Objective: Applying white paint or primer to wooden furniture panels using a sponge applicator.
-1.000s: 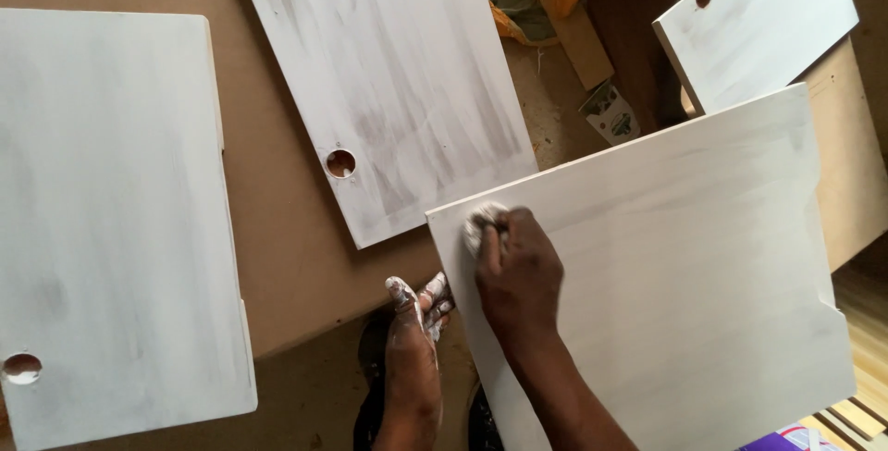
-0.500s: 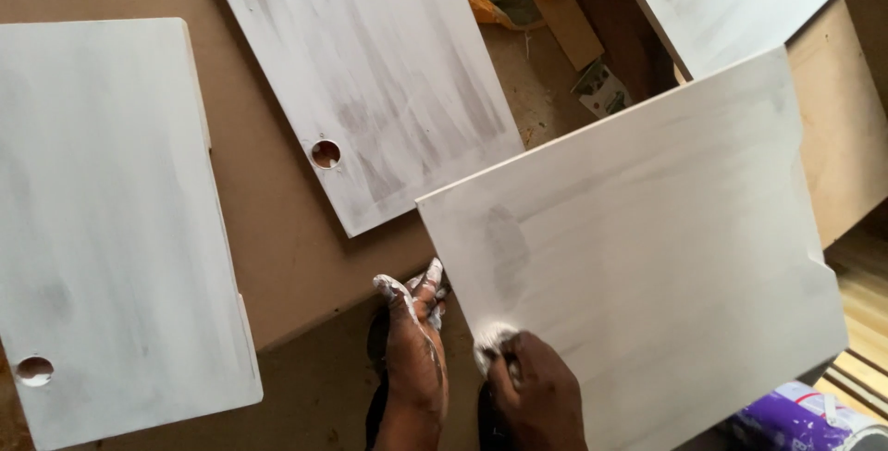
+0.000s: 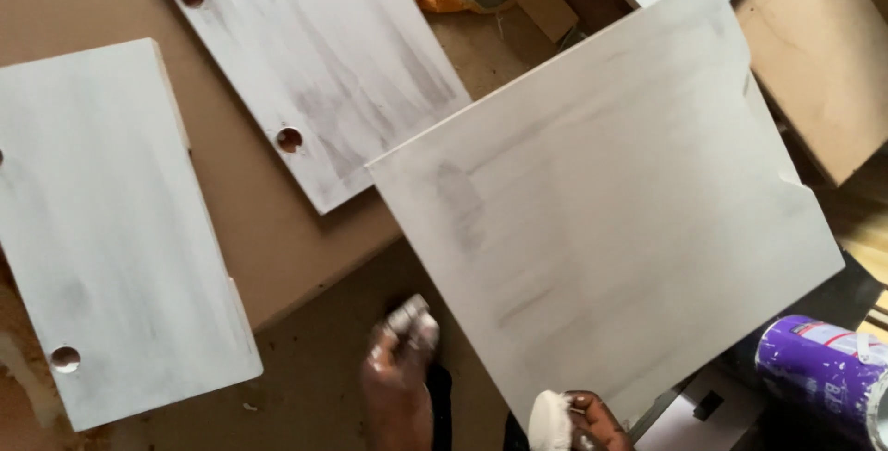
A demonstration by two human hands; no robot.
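The large white-coated board (image 3: 610, 220) lies tilted across the right half of the brown worktop (image 3: 268, 220), its long axis running from the lower left up to the upper right, its near corner just above the right hand (image 3: 578, 421). That hand's grip is closed on a white pad (image 3: 549, 420) touching the board's lower edge, making it the nearer hand. The left hand (image 3: 400, 386), paint-smeared, fingers curled and empty, sits just left of the board, with two drilled white panels (image 3: 314, 62) (image 3: 111, 229) beyond and a purple can (image 3: 823, 379) at the lower right.
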